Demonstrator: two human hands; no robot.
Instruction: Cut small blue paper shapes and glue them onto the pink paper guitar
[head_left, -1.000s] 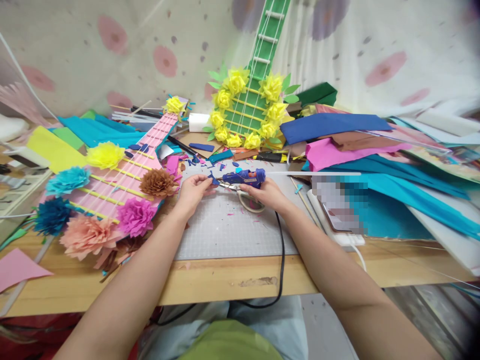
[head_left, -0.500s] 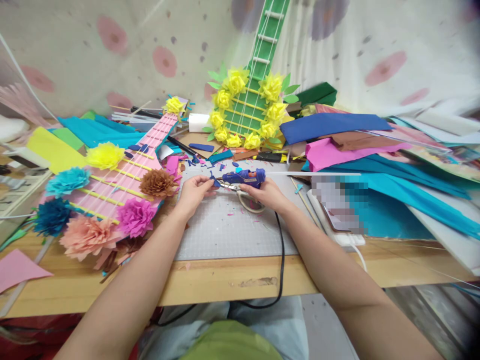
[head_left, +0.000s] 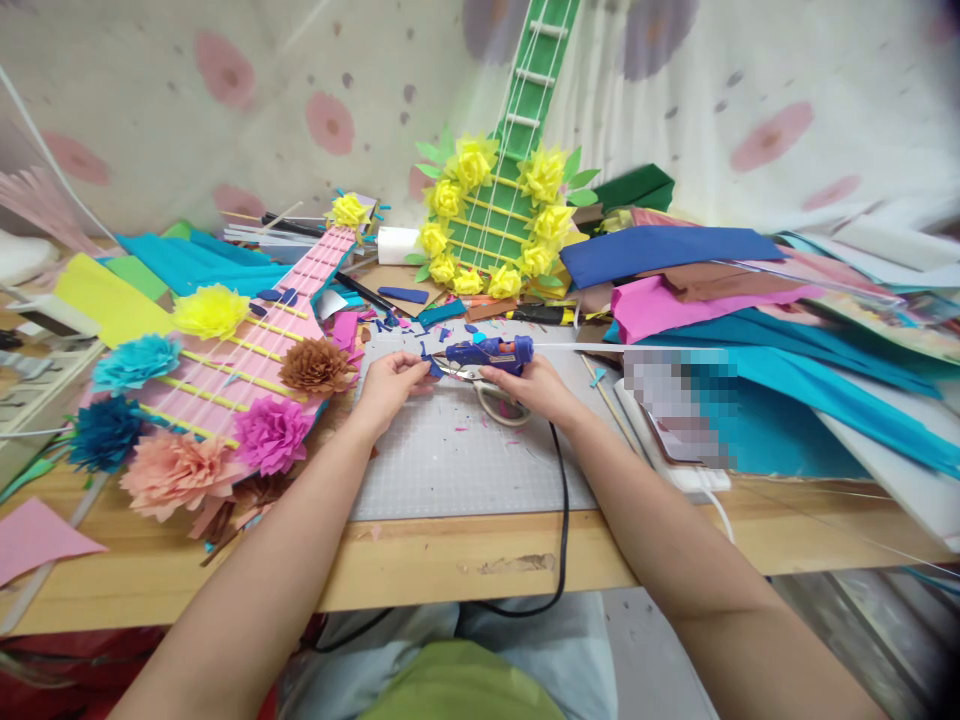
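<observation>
My left hand (head_left: 394,388) pinches a small piece of dark blue paper (head_left: 433,364) above the cutting mat. In my right hand (head_left: 536,385) is a blue hot glue gun (head_left: 487,352), its nozzle pointing left at that paper. A long white glue stick (head_left: 622,347) sticks out of the gun's back end, and a black cord (head_left: 562,520) runs down from it over the table edge. Scissors (head_left: 501,405) with pale handles lie under the gun, partly hidden by it and by my right fingers. Whether the nozzle touches the paper I cannot tell.
A pink paper guitar (head_left: 225,385) with paper flowers lies at left. Behind the grey mat (head_left: 450,470) stands a green guitar (head_left: 487,225) ringed by yellow flowers. Coloured paper sheets (head_left: 675,255) pile up at right, beside a blurred-out phone. Paper scraps litter the mat's back.
The glue gun and its stick have shifted very slightly to the right. My left hand keeps its pinch on the blue paper in almost the same place.
</observation>
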